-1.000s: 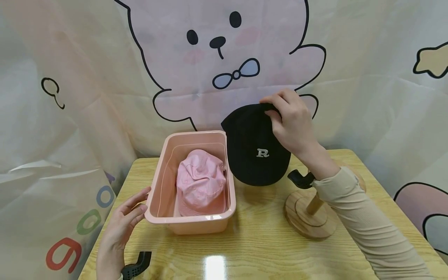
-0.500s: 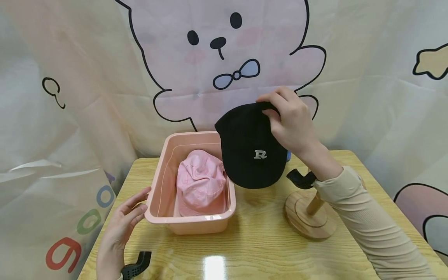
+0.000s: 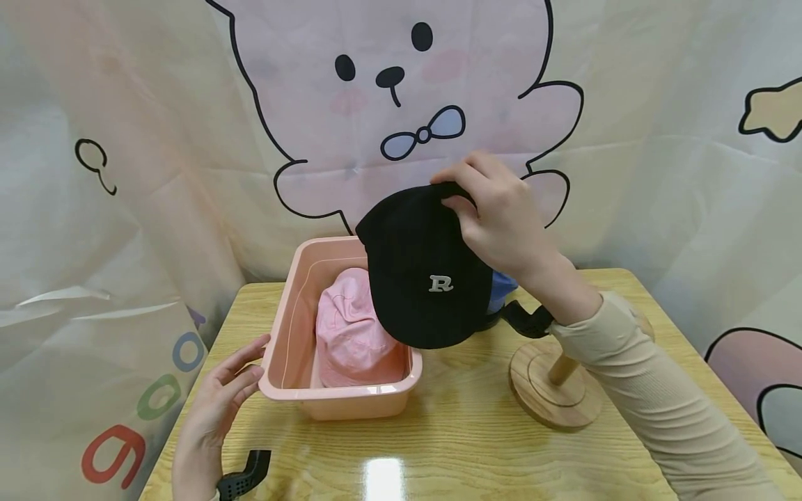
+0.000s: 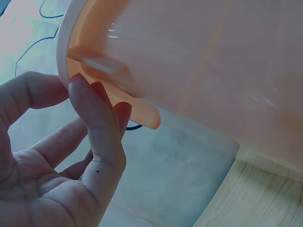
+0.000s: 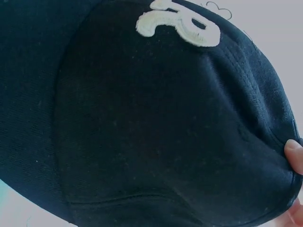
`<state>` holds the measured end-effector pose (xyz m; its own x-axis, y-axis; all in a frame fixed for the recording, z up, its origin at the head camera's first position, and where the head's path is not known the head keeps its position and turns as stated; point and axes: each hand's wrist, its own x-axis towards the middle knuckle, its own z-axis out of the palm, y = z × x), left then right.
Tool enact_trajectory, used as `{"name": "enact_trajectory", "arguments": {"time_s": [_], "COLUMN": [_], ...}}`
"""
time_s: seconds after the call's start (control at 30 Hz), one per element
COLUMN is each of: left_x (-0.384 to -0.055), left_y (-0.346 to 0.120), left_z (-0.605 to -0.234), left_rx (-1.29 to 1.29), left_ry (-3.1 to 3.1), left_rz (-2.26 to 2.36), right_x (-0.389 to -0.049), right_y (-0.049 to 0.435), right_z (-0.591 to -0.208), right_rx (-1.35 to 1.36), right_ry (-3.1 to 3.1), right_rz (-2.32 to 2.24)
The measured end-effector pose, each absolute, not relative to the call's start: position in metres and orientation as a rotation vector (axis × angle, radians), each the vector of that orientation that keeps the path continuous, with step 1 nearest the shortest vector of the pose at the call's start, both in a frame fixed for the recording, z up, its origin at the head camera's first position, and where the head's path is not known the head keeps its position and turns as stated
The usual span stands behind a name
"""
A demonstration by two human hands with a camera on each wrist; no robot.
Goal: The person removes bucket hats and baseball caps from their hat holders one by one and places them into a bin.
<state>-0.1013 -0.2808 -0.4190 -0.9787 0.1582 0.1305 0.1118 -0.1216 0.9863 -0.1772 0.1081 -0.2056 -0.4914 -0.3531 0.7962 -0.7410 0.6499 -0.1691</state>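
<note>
A black baseball cap with a white letter R hangs over the right side of a pink plastic basin. My right hand pinches the cap at the back of its crown, brim downward. The right wrist view is mostly filled by the black cap; fingertips show at its right edge. Inside the basin lies a crumpled pink cap, partly hidden behind the black one. At the basin's left side my left hand holds the rim. Up close, the left hand pinches the rim's edge.
To the right stands a round wooden base with a post, its upper part hidden by my right arm. A blue object and something dark show behind the black cap. The wooden table backs onto a printed cloth.
My right hand has carried the black cap left, from beside the basin to over its right part. More of the blue object shows. The left hand and basin have stayed put.
</note>
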Motion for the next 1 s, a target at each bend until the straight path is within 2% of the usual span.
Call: {"name": "enact_trajectory", "arguments": {"time_s": [1.0], "left_x": [-0.100], "left_y": [-0.280], "left_z": [-0.417], "left_rx": [0.291], "left_ry": [2.086], "left_rz": [2.292], "right_x": [-0.171], "right_y": [0.047], "right_z": [-0.211], "right_rx": [1.031], "right_ry": [-2.105], "right_rz": [0.733]}}
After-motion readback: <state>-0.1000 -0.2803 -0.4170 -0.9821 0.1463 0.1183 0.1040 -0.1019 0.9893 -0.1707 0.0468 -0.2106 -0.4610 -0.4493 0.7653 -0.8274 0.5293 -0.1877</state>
